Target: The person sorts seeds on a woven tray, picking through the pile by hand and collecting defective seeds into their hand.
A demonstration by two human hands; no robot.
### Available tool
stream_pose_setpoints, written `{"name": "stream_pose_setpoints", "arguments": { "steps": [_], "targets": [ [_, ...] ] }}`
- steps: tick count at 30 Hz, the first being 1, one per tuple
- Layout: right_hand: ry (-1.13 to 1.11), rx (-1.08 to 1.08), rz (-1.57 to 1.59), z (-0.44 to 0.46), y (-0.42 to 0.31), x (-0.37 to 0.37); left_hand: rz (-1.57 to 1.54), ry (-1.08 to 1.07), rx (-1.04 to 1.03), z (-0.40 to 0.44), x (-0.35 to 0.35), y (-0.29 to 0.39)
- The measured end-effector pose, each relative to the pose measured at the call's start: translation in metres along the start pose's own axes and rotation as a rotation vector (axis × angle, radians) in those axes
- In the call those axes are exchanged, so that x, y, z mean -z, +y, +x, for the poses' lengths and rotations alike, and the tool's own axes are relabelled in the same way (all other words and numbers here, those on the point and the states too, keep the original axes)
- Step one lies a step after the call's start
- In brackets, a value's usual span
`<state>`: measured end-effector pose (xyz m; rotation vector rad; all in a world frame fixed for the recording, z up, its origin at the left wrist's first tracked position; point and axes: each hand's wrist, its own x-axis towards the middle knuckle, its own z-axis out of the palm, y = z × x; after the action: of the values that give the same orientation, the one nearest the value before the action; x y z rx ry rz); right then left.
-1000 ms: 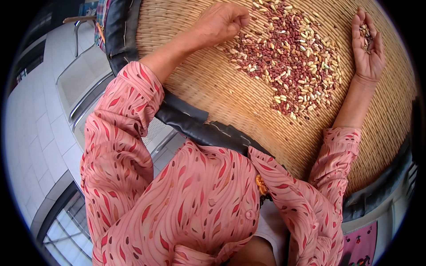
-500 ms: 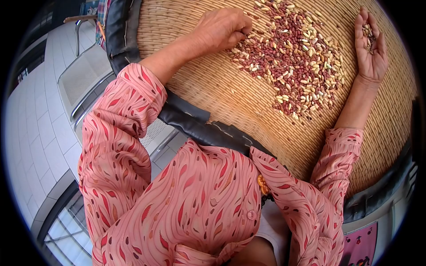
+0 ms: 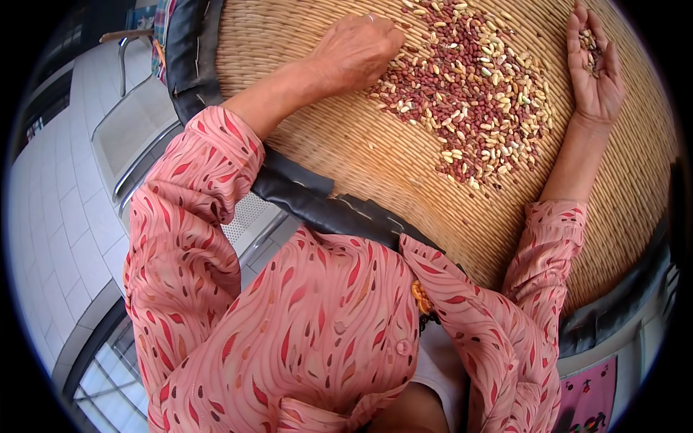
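Note:
My left hand (image 3: 357,52), back up and wearing a ring, is at the left edge of a pile of red and pale nuts or beans (image 3: 484,94). Its fingers are pressed together, and what they hold, if anything, is hidden. The pile lies spread on a round woven tray (image 3: 346,144). Right of the pile, my right hand (image 3: 595,72) rests palm up with curled fingers, cupping small dark brown pieces (image 3: 590,52).
Black material (image 3: 303,195) wraps the tray's rim close to my pink patterned shirt (image 3: 310,325). Metal chairs (image 3: 133,130) stand on the tiled floor (image 3: 54,238) at left. A pink panel (image 3: 588,393) shows at lower right.
My left hand has lowered slightly and turned, its fingers now tucked under at the pile's edge. My right hand keeps its cupped pose. The view has shifted a little.

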<state>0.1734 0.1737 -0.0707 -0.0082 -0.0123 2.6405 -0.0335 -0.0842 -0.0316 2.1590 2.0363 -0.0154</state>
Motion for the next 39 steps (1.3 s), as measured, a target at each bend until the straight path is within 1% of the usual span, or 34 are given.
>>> {"name": "stream_pose_setpoints", "arguments": {
  "steps": [5, 8, 11, 12, 14, 15, 17, 18, 19, 22, 25, 28, 29, 30, 31, 32, 33, 34, 35, 38, 39],
  "targets": [
    [-0.032, 0.039, -0.051, 0.001, -0.001, 0.005, -0.008, -0.022, 0.013, 0.003, 0.002, 0.003],
    [-0.052, 0.022, -0.04, 0.001, -0.001, 0.003, -0.089, 0.027, 0.016, 0.005, 0.006, 0.003],
    [-0.039, 0.008, -0.026, 0.002, -0.004, 0.008, -0.256, 0.167, -0.026, 0.022, 0.014, -0.007],
    [-0.266, -0.031, -0.084, 0.004, -0.018, 0.037, -0.392, 0.215, 0.019, 0.035, 0.02, -0.003],
    [-0.071, 0.068, -0.12, -0.002, -0.026, 0.042, -0.667, 0.301, 0.114, 0.071, 0.04, 0.01],
    [-0.069, 0.061, -0.116, -0.002, -0.026, 0.042, -0.703, 0.295, 0.106, 0.089, 0.054, 0.018],
    [-0.015, 0.097, -0.146, -0.003, -0.023, 0.036, -0.706, 0.358, 0.108, 0.131, 0.059, 0.037],
    [0.012, 0.116, -0.157, -0.003, -0.021, 0.036, -0.704, 0.481, -0.017, 0.153, 0.053, 0.044],
    [-0.07, 0.09, -0.207, -0.003, -0.026, 0.044, -0.698, 0.602, -0.143, 0.174, 0.046, 0.049],
    [0.001, 0.074, 0.01, -0.002, -0.038, 0.061, -0.564, 0.786, -0.056, 0.217, 0.032, 0.075],
    [-0.148, 0.077, 0.041, 0.002, -0.029, 0.062, -0.584, 0.711, -0.101, 0.205, 0.031, 0.068],
    [-0.004, 0.069, -0.038, -0.003, -0.025, 0.038, -0.604, 0.63, -0.163, 0.182, 0.041, 0.056],
    [-0.132, 0.003, -0.121, -0.003, -0.029, 0.042, -0.544, 0.61, -0.21, 0.162, 0.043, 0.057],
    [-0.09, 0.031, -0.083, -0.004, -0.028, 0.04, -0.483, 0.591, -0.255, 0.135, 0.042, 0.059],
    [-0.049, 0.057, -0.044, -0.003, -0.025, 0.037, -0.389, 0.392, -0.3, 0.112, 0.036, 0.056],
    [-0.006, 0.081, -0.004, -0.003, -0.023, 0.035, -0.221, 0.433, -0.421, 0.092, 0.021, 0.051],
    [-0.017, 0.076, -0.014, -0.003, -0.023, 0.036, -0.123, 0.327, -0.464, 0.069, 0.022, 0.053],
    [-0.006, 0.084, -0.01, -0.003, -0.023, 0.037, -0.177, 0.214, -0.493, 0.046, 0.01, 0.053],
    [0.005, 0.09, -0.008, -0.002, -0.024, 0.038, -0.159, 0.116, -0.532, 0.025, 0.001, 0.055],
    [-0.015, 0.073, -0.025, -0.003, -0.025, 0.042, -0.168, -0.004, -0.719, -0.002, -0.001, 0.059],
    [-0.033, 0.062, -0.034, -0.002, -0.026, 0.043, -0.184, -0.036, -0.708, -0.003, -0.007, 0.058]
  ]
}}
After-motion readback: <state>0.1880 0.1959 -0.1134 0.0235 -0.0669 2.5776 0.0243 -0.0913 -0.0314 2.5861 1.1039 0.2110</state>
